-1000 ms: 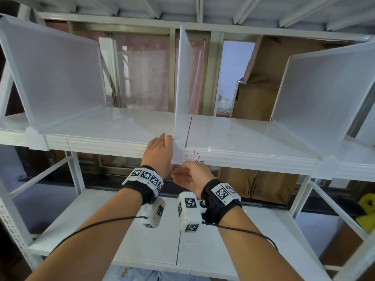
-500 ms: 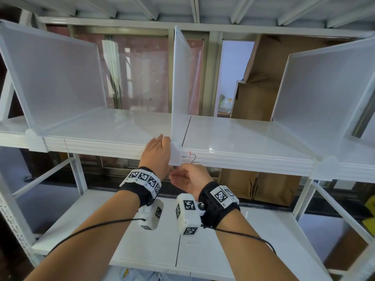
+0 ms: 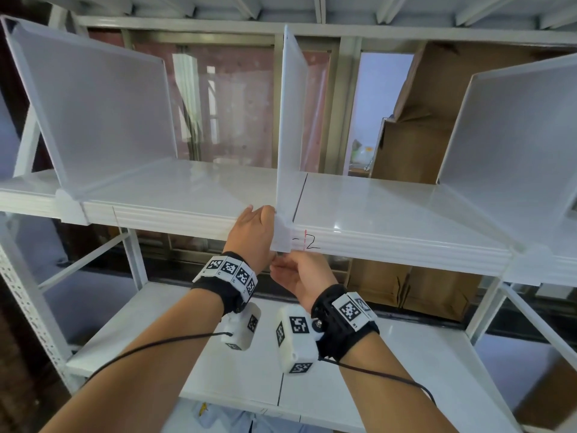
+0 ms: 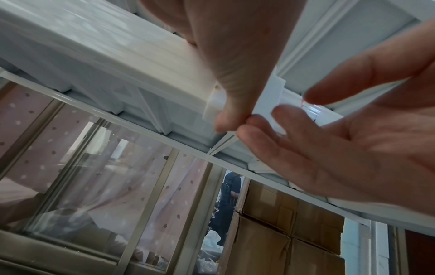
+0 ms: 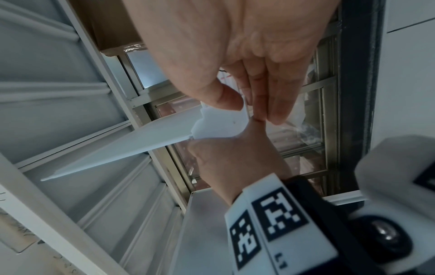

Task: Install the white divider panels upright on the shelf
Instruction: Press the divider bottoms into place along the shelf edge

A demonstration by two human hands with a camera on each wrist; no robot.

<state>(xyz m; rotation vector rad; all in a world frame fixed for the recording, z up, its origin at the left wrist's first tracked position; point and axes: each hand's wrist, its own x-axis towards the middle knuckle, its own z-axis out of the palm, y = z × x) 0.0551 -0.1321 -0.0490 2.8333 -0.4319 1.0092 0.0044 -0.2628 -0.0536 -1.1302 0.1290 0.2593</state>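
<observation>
White divider panel (image 3: 292, 120) is standing upright at the middle of the shelf (image 3: 390, 214), its front clip (image 3: 282, 237) hooking over the shelf's edge. The left hand (image 3: 254, 232) is laying straight fingers on the shelf top just beside the panel, thumb pressing the clip, while the right hand (image 3: 299, 276) is pinching the clip's lower end from beneath.

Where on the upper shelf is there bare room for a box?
Free: shelf between left divider and middle divider, and between middle and right divider. Crowded: middle divider's front foot, where left hand and right hand meet.
</observation>
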